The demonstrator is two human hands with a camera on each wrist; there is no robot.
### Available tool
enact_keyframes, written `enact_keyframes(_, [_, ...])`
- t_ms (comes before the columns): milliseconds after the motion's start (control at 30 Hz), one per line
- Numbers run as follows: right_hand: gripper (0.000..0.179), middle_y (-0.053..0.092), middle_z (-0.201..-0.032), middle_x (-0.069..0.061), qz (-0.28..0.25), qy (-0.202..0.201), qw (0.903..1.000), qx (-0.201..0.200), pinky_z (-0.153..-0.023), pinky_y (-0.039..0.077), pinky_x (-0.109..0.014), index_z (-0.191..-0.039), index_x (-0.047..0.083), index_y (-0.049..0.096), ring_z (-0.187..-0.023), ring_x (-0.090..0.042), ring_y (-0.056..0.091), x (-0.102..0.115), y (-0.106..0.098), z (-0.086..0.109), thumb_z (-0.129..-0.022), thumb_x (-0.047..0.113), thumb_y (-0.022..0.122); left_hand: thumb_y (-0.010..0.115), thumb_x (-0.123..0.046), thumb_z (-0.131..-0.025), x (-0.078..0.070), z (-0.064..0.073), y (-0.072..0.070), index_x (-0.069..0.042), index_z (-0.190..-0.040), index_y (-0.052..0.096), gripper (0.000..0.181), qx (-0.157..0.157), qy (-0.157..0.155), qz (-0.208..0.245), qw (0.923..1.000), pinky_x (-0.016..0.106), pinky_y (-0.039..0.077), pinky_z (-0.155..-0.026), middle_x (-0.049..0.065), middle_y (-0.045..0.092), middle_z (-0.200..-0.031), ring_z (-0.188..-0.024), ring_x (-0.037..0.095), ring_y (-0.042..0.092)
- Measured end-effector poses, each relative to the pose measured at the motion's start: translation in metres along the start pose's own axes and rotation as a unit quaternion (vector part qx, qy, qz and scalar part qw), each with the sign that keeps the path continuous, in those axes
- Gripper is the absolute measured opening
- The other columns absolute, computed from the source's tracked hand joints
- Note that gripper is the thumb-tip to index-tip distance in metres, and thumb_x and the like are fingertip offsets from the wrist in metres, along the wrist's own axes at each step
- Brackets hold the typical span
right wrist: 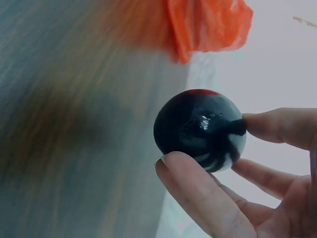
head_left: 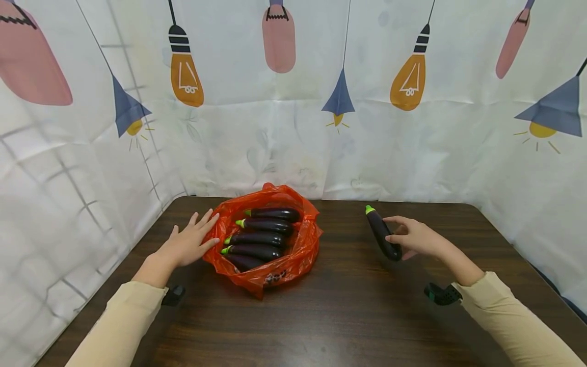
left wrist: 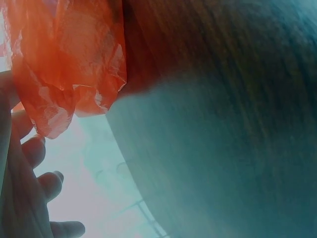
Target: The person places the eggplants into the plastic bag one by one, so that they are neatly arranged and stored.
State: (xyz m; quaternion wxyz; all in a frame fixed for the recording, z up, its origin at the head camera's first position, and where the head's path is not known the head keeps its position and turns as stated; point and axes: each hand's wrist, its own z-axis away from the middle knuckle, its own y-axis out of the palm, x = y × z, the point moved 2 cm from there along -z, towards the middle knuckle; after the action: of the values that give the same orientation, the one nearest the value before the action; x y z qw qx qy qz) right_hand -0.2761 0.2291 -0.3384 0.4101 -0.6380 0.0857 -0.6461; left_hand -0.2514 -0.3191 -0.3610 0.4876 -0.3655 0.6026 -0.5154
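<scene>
A red plastic bag (head_left: 302, 265) lies spread wide at the middle left of the table, with several dark purple eggplants (head_left: 263, 238) side by side in it, green stem ends to the left. At the bag's left rim rests my left hand (head_left: 190, 242), fingers spread and straight; its fingertips touch the plastic. To the right of the bag, my right hand (head_left: 415, 237) pinches another eggplant (head_left: 381, 232) between thumb and fingers, green end pointing away. The right wrist view shows that eggplant's rounded dark end (right wrist: 195, 131) between thumb and fingers.
The dark brown wooden table (head_left: 293, 326) runs under everything. Behind it hangs a white cloth (head_left: 293, 153) printed with lamps and bulbs, which also covers the left and right sides. Dark straps (head_left: 442, 294) sit on both wrists, below pale sleeves.
</scene>
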Motion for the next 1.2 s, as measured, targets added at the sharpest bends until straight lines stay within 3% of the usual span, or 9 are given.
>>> enact_keyframes(333, [0.067,0.060,-0.126,-0.031,0.000,-0.036,0.9993,0.014,-0.071,0.062,-0.050,-0.157,0.000,0.033,-0.090,-0.031,0.073,0.025,0.000,0.002,-0.101,0.016,0.066,0.054,-0.045,-0.105,0.000,-0.001,0.001,-0.002,-0.162,0.025,0.078,0.001,-0.002,-0.003,1.0000,0.086,0.006,-0.103,0.023,0.013,-0.168,-0.150,0.055,0.008])
enact_keyframes(667, [0.062,0.061,-0.127,-0.028,0.052,-0.093,0.9940,0.023,-0.069,0.062,-0.044,-0.156,0.004,0.037,-0.093,-0.026,0.071,0.055,0.006,0.002,-0.101,0.013,0.066,0.055,-0.044,-0.105,-0.001,0.000,0.000,-0.002,-0.162,0.024,0.078,0.002,-0.003,-0.003,1.0000,0.085,0.004,-0.104,0.024,0.012,-0.168,-0.150,0.055,0.007])
enact_keyframes(1200, [0.059,0.062,-0.131,-0.024,0.101,-0.142,0.9838,0.040,-0.064,0.057,-0.033,-0.155,0.011,0.044,-0.083,-0.017,0.069,0.096,0.029,-0.014,-0.101,0.013,0.066,0.055,-0.044,-0.104,-0.001,-0.002,0.001,-0.003,-0.162,0.024,0.078,0.002,-0.004,-0.009,0.9999,0.085,0.005,-0.104,0.023,0.012,-0.168,-0.150,0.054,0.008])
